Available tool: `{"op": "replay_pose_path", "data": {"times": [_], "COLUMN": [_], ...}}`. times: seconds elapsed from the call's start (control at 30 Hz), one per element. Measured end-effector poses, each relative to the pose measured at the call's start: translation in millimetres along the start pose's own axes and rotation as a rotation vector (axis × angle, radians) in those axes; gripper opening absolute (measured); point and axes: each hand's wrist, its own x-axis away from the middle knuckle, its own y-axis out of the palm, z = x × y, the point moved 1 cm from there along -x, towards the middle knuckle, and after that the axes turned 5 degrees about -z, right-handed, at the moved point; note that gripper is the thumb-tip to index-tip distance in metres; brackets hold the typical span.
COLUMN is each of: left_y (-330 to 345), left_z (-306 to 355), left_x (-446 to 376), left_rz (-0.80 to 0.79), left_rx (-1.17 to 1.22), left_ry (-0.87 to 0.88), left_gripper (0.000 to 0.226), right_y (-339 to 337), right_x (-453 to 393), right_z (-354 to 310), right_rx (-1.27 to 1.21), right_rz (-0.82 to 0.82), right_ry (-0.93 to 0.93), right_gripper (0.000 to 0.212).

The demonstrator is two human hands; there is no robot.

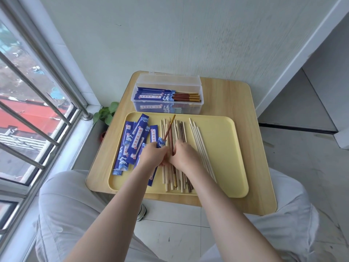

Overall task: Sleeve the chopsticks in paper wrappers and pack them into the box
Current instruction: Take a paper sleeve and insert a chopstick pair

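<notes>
My left hand (154,155) pinches a blue paper wrapper (160,143) and a brown chopstick (168,129) angled up from it. My right hand (182,155) curls onto the loose chopsticks (174,173) on the yellow tray (222,148). Sleeved pairs (156,96) lie in the clear box (168,80) behind, on the worktop (253,167).

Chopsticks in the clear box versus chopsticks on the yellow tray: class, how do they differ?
The chopsticks in the clear box are dark brown, sleeved in blue wrappers and lie crosswise. The chopsticks on the yellow tray are mostly pale, bare and point away from the person. Both lie flat.
</notes>
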Motion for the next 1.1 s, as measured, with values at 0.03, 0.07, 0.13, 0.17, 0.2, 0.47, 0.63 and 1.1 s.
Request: {"op": "replay_pose_path", "data": {"times": [0.03,0.07,0.13,0.17,0.2,0.47,0.63,1.1], "left_y": [0.1,0.3,-0.2,-0.2,-0.2,-0.6,-0.9,-3.3], "left_z": [-0.4,-0.1,0.2,0.8,0.9,4.2,7.3,11.7], "left_x": [-0.1,0.2,0.1,-0.1,-0.3,-0.1,2.8,9.4], "left_rz": [-0.003,-0.006,-0.010,-0.014,-0.019,-0.062,-0.081,-0.046], "left_rx": [-0.021,-0.037,-0.051,-0.052,-0.054,-0.053,-0.024,-0.009], "left_ry": [-0.002,-0.001,0.000,-0.001,-0.003,-0.001,0.001,0.043], "left_gripper": [0.012,0.012,0.012,0.012,0.012,0.013,0.011,0.011], "right_y": [0.8,0.9,-0.9,-1.8,-1.9,-2.6,-6.7,-82.4], "right_x": [-0.7,-1.1,-0.6,-0.3,0.2,6.0,9.6,21.6], "right_z": [-0.7,-0.7,-1.6,-1.3,-0.9,-1.8,-0.3,10.1], "right_rx": [0.023,0.051,0.094,0.108,0.118,0.206,0.277,-0.731], "right_rz": [-0.013,-0.021,-0.018,-0.001,0.021,0.148,0.120,0.144], "right_ry": [0.005,0.016,0.061,0.082,0.096,0.030,-0.042,-0.284], "right_gripper": [0.031,0.032,0.032,0.029,0.024,0.035,0.042,0.013]}}
